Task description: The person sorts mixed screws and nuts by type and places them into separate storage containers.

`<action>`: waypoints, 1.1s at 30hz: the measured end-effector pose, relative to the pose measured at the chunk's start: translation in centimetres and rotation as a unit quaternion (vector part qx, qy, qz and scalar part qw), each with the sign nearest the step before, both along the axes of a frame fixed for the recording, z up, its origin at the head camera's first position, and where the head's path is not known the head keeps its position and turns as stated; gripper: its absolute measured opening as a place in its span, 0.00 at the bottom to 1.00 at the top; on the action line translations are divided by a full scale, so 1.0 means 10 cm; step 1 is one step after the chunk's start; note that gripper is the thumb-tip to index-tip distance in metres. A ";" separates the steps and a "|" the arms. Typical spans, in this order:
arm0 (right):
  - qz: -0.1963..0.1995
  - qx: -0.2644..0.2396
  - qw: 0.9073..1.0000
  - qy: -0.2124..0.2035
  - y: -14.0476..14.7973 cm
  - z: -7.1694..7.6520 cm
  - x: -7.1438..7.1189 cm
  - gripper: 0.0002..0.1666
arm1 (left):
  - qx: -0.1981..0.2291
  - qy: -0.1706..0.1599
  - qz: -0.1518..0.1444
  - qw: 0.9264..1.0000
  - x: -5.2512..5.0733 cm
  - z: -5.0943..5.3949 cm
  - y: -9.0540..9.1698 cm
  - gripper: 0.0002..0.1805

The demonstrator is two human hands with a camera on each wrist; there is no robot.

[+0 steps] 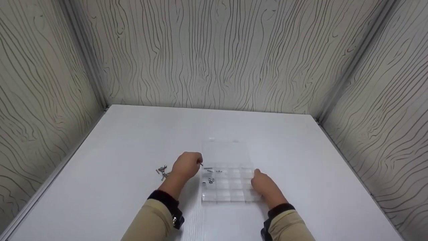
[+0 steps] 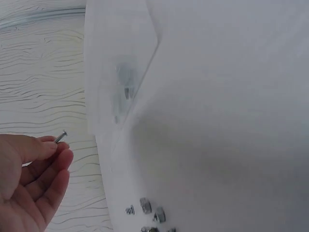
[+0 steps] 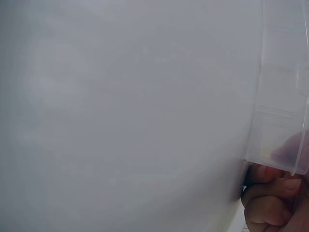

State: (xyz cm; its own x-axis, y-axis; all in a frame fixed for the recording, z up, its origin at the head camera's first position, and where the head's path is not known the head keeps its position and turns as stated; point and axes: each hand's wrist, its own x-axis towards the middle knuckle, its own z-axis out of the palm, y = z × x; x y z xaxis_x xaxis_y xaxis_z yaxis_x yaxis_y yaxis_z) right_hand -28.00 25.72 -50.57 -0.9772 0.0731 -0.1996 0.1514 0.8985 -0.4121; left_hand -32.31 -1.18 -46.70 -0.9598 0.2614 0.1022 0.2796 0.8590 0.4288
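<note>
A clear plastic compartment box (image 1: 230, 201) lies on the table, its transparent lid (image 1: 225, 152) folded back behind it. My left hand (image 1: 188, 164) is above the box's back left corner. Between thumb and fingertips it pinches a small metal screw (image 2: 61, 137), head outward. My right hand (image 1: 265, 185) grips the box's right side; in the right wrist view its fingers (image 3: 270, 210) curl against the clear wall (image 3: 277, 130). Screws (image 1: 208, 168) lie in the back left compartment, small pieces (image 1: 219, 171) in the one beside it, and nuts (image 1: 211, 180) in front.
Left of the box, a loose pile of screws and nuts (image 1: 163, 170) lies on the white table (image 1: 133, 134). Several nuts (image 2: 145, 206) of it show in the left wrist view. Wood-patterned panels (image 1: 214, 57) stand at the back and both sides.
</note>
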 end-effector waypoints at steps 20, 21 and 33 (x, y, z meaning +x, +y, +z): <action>-0.006 -0.029 1.000 0.003 -0.02 0.01 0.01 0.24 | -0.112 0.088 -0.010 0.990 0.04 -0.22 0.28 0.05; -0.006 -0.030 1.000 0.003 -0.02 0.00 0.01 0.25 | -0.115 0.092 -0.009 0.989 0.05 -0.21 0.26 0.05; 0.005 -0.010 1.000 0.013 0.01 -0.03 -0.01 0.25 | -0.106 0.070 0.014 0.992 -0.01 -0.14 -0.03 0.11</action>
State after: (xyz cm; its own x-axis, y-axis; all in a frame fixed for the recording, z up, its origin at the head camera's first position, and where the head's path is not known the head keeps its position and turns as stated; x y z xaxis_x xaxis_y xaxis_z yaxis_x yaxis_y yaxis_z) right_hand -28.14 25.83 -50.91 -0.9827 0.0588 -0.1753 0.1308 0.8916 -0.4336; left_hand -32.41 -1.45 -48.13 -0.9476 0.2639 0.1802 0.2976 0.9342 0.1968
